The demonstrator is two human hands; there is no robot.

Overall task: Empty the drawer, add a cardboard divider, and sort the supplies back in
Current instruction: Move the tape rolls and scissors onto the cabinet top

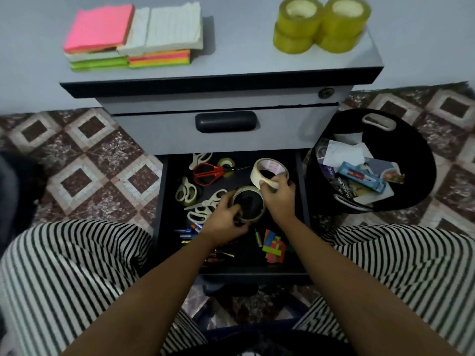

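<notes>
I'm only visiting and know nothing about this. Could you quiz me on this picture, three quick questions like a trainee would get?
1. True or false: the left hand grips a dark tape roll.
2. What does the right hand hold? A a cream tape roll; B a stapler; C a mug.
3. How many yellow tape rolls stand on the cabinet top?
Key: 1 true; 2 A; 3 four.

tape rolls point(321, 23): glossy plastic | sticky notes point(99, 28): matt paper | trousers point(64, 273): striped cloth
</notes>
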